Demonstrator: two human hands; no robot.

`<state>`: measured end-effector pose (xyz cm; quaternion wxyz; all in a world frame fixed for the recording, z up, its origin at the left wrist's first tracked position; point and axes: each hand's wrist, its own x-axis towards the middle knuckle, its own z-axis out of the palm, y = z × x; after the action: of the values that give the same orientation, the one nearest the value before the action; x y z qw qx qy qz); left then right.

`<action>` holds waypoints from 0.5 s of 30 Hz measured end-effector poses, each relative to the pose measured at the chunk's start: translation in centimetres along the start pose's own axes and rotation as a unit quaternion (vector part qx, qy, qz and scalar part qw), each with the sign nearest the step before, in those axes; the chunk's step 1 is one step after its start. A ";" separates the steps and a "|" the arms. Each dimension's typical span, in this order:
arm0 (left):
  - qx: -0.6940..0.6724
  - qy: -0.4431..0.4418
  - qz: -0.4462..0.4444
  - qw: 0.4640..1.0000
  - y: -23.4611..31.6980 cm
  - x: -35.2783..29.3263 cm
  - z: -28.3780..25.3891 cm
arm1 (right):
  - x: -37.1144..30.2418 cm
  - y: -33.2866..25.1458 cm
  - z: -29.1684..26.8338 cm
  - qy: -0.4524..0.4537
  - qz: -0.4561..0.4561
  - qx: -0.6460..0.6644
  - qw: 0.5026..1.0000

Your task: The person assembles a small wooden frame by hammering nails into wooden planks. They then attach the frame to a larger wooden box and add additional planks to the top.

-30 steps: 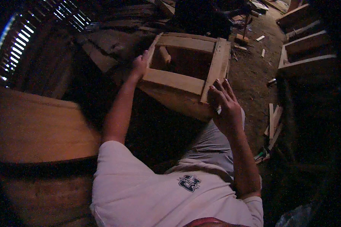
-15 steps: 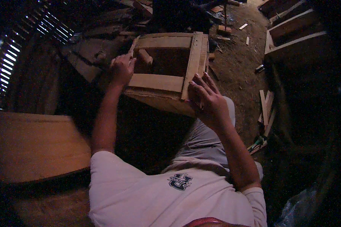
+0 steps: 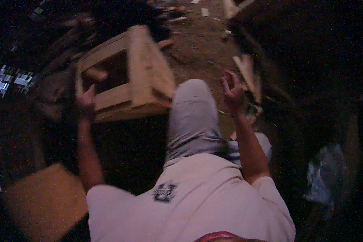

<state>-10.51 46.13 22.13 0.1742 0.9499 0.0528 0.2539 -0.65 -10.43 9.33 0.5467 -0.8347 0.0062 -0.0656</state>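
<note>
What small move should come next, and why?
Perhaps ease the right hand toward the pale wood strips: it looks empty and appears just left of them in view, apart from the wooden frame, while the left hand is at that frame's left side.

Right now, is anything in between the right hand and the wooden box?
Yes: in this view the person's bent knee lies between the right hand and the wooden box. I can't tell whether the hand is high enough to clear it. Nothing visible stands between the left hand and the box's left side.

The frame [image 3: 143, 68] is matt wood, the sheet [image 3: 326, 175] glossy plastic.
</note>
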 end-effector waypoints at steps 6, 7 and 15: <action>0.033 0.008 0.078 0.996 -0.7 -1.3 -1.5 | -5.7 32.2 -3.6 -0.061 0.368 -0.319 0.872; 0.038 0.005 0.082 0.996 -0.3 -1.9 -1.8 | -7.0 35.3 -3.5 -0.087 0.375 -0.334 0.861; 0.083 -0.116 0.228 0.963 7.5 -7.5 -3.3 | -7.3 42.2 -3.8 -0.227 0.341 -0.420 0.810</action>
<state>-18.55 38.69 24.08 0.0373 0.9709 -0.1650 0.1698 -5.70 -30.25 -28.45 0.1159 -0.9186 0.1928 0.3249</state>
